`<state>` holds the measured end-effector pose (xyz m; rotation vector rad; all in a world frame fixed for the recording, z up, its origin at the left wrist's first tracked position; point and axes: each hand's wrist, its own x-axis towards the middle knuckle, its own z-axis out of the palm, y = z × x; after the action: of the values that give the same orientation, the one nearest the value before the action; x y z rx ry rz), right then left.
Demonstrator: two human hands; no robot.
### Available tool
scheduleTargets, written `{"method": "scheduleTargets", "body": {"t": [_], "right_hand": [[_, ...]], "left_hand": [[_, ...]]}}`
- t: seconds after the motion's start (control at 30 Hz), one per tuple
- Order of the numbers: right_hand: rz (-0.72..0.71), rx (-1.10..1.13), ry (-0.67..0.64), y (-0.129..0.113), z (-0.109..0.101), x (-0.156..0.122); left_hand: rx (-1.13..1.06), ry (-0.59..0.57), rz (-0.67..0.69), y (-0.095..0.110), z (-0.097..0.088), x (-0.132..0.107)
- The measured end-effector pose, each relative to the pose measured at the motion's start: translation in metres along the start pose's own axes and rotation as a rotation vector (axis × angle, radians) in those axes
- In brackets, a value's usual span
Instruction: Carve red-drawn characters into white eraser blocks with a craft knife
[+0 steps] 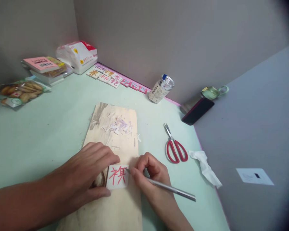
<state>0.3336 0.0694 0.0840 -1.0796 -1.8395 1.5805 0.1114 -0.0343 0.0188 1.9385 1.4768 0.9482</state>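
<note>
A small white card (119,183) with a red handwritten character lies on a wooden board (115,211). My left hand (91,173) steadies the card, its index finger at the top edge and its thumb at the lower left corner. Between the thumb and fingers of my right hand (151,176) is a slim silver craft knife (170,187). The knife's tip meets the card near the upper right of the character. Paper scraps (120,125), white and pale purple, are scattered on the far part of the board.
Red-handled scissors (175,149) and a crumpled tissue (205,168) lie to the right. Behind stand a can (161,89), a phone (197,111) and a bottle (210,92). Several lettered cards (114,82) line the wall. Tissues (78,57), packages (42,65) and bagged biscuits (21,93) sit left.
</note>
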Motion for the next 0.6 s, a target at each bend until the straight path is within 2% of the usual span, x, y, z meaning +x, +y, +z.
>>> {"method": "scheduleTargets", "body": {"t": [0.2,0.43,0.6], "right_hand": [[-0.079,-0.086,0.000,0.009,0.009,-0.005],[-0.248,-0.244,0.044,0.015,0.015,-0.007],[-0.275,-0.267,0.056,0.018,0.016,-0.006]], "left_hand": [[0.038,-0.023,-0.011,0.005,0.005,0.005],[0.152,-0.040,0.011,0.010,0.000,0.005],[0.151,-0.046,0.025,0.007,0.003,0.006]]}}
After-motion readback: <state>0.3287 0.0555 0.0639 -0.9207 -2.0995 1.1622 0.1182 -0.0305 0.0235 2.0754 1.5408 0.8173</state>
